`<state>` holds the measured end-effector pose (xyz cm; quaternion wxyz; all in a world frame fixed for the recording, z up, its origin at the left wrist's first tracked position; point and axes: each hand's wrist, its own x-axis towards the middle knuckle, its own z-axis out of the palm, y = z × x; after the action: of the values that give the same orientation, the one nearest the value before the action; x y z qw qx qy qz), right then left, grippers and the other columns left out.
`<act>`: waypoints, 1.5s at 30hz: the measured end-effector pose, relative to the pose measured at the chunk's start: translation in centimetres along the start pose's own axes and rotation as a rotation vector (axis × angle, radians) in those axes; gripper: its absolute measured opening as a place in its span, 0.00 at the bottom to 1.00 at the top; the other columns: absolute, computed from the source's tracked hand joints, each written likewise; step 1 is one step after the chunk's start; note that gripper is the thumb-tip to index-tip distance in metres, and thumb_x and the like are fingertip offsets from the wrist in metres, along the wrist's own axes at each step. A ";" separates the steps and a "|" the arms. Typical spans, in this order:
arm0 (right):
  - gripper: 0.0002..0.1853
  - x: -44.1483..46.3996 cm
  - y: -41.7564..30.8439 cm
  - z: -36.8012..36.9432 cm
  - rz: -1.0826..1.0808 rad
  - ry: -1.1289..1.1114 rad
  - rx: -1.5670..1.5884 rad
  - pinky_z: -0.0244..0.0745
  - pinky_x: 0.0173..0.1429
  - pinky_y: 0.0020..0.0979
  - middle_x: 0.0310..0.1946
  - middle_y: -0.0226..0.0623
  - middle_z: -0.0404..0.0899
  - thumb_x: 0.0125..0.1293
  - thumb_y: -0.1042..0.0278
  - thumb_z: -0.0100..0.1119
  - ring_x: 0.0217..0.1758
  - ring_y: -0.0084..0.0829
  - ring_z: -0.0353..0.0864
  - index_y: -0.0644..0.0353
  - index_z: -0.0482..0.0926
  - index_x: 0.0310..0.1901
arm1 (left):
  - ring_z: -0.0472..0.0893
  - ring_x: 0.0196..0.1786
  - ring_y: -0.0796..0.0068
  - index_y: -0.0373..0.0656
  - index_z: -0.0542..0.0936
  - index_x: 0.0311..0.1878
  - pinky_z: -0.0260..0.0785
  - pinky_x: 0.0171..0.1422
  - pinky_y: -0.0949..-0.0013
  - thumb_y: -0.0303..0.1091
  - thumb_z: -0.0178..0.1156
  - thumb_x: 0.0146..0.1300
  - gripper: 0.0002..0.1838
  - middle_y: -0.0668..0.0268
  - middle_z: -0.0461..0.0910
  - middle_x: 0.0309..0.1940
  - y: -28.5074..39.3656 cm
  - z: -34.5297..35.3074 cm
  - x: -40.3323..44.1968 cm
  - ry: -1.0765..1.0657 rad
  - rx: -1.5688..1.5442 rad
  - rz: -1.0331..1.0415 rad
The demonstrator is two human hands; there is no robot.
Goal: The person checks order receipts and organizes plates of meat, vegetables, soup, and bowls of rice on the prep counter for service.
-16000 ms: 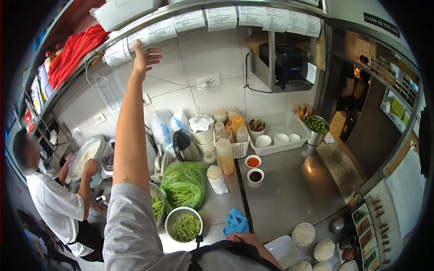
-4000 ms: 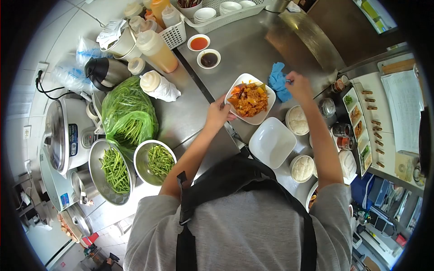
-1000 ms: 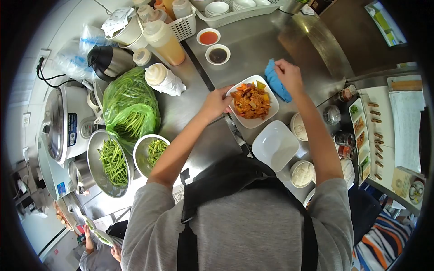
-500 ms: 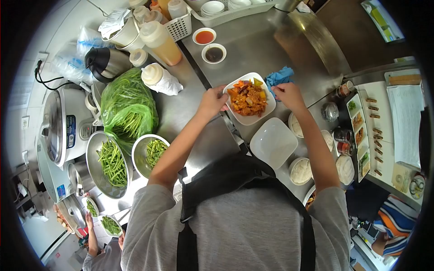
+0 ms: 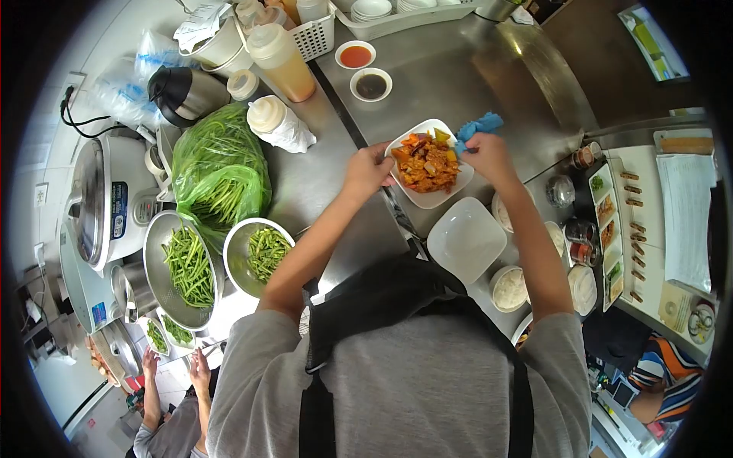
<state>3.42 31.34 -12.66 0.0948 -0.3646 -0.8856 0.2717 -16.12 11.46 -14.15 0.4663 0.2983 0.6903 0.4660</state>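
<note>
A square white bowl (image 5: 450, 195) of orange-red cooked food (image 5: 424, 163) is tilted slightly above the steel counter. My left hand (image 5: 368, 169) grips its left rim, fingers closed on it. At its upper right, my right hand (image 5: 486, 155) pinches a crumpled blue cloth (image 5: 479, 128) against the rim. Just below sits a bare square white bowl (image 5: 466, 240). White tubs of a pale food, one of them a tub (image 5: 509, 288), stand beneath and beside my right forearm.
Small bowls of red sauce (image 5: 356, 55) and dark sauce (image 5: 371, 85) stand beyond. At left are a wrapped bottle (image 5: 281, 124), a green bag (image 5: 221, 164), a colander (image 5: 183, 267) and a bowl of beans (image 5: 258, 257). Co-workers' hands (image 5: 200, 374) show lower left; a striped sleeve lower right.
Since half a second ago, my right hand has brought the cloth up against the bowl's rim. At lower left, a co-worker's hands have let go of two small dishes of greens.
</note>
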 end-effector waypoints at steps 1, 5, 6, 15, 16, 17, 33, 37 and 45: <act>0.13 0.1 1.0 -0.9 0.069 0.036 0.046 0.76 0.39 0.34 0.32 0.42 0.82 0.42 0.69 0.68 0.33 0.41 0.81 0.58 0.82 0.34 | 0.82 0.25 0.80 0.38 0.72 0.60 0.77 0.30 0.79 0.26 0.49 0.64 0.20 0.63 0.81 0.27 0.0 0.1 0.0 -0.001 -0.006 -0.004; 0.13 -0.6 4.4 -4.5 0.097 0.114 -0.227 0.76 0.40 0.34 0.35 0.43 0.82 0.42 0.70 0.68 0.34 0.43 0.81 0.59 0.82 0.33 | 0.81 0.24 0.80 0.40 0.73 0.61 0.76 0.29 0.78 0.27 0.50 0.64 0.21 0.64 0.81 0.26 0.0 -1.1 0.6 -0.061 0.011 0.049; 0.13 -1.0 5.0 -5.1 0.044 0.126 -0.412 0.76 0.40 0.34 0.35 0.43 0.82 0.42 0.70 0.69 0.34 0.43 0.82 0.59 0.82 0.33 | 0.81 0.23 0.80 0.40 0.74 0.60 0.76 0.28 0.77 0.27 0.50 0.64 0.20 0.65 0.81 0.25 0.2 -1.4 1.2 -0.087 0.059 0.060; 0.18 4.2 3.5 -3.0 0.056 -0.070 0.157 0.74 0.43 0.30 0.33 0.40 0.84 0.52 0.56 0.68 0.36 0.31 0.82 0.61 0.83 0.40 | 0.79 0.20 0.81 0.39 0.82 0.48 0.71 0.24 0.76 0.34 0.58 0.61 0.14 0.64 0.80 0.19 3.6 -2.2 6.2 -0.128 0.407 0.165; 0.18 4.9 2.8 -1.9 0.014 -0.096 0.209 0.74 0.43 0.30 0.34 0.41 0.84 0.54 0.56 0.67 0.36 0.32 0.82 0.61 0.83 0.40 | 0.79 0.20 0.81 0.40 0.82 0.47 0.70 0.24 0.75 0.35 0.59 0.60 0.14 0.64 0.79 0.19 4.1 -2.0 6.7 -0.139 0.423 0.178; 0.17 5.3 1.2 -1.2 0.000 -0.135 0.210 0.74 0.43 0.30 0.34 0.41 0.84 0.55 0.57 0.66 0.36 0.32 0.82 0.61 0.83 0.41 | 0.79 0.19 0.81 0.40 0.82 0.47 0.70 0.24 0.75 0.35 0.60 0.60 0.14 0.63 0.79 0.18 4.4 -1.7 7.1 -0.149 0.438 0.190; 0.15 1.4 9.6 -0.3 0.002 -0.174 0.024 0.75 0.45 0.40 0.34 0.39 0.83 0.45 0.65 0.65 0.40 0.42 0.81 0.52 0.84 0.38 | 0.81 0.29 0.69 0.30 0.63 0.61 0.78 0.31 0.69 0.34 0.43 0.67 0.23 0.56 0.78 0.37 -1.2 -3.4 3.4 -0.212 -0.022 0.037; 0.15 -5.8 10.7 -8.6 0.075 0.269 0.254 0.76 0.44 0.38 0.35 0.41 0.83 0.52 0.66 0.59 0.39 0.42 0.82 0.52 0.83 0.43 | 0.82 0.24 0.61 0.28 0.61 0.60 0.80 0.30 0.65 0.31 0.39 0.66 0.22 0.51 0.78 0.40 0.1 -2.2 4.9 -0.146 -0.047 0.042; 0.13 -22.4 25.7 -28.6 0.673 0.937 -0.541 0.73 0.49 0.43 0.38 0.49 0.79 0.61 0.72 0.49 0.45 0.47 0.78 0.56 0.81 0.44 | 0.83 0.29 0.62 0.27 0.67 0.54 0.80 0.31 0.66 0.37 0.46 0.68 0.20 0.50 0.79 0.35 5.1 8.3 16.1 -0.191 -0.025 0.114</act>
<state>45.19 42.61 -2.22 0.2860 -0.7141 -0.6246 -0.1349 -14.81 30.13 -16.42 0.5060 0.3744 0.6189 0.4698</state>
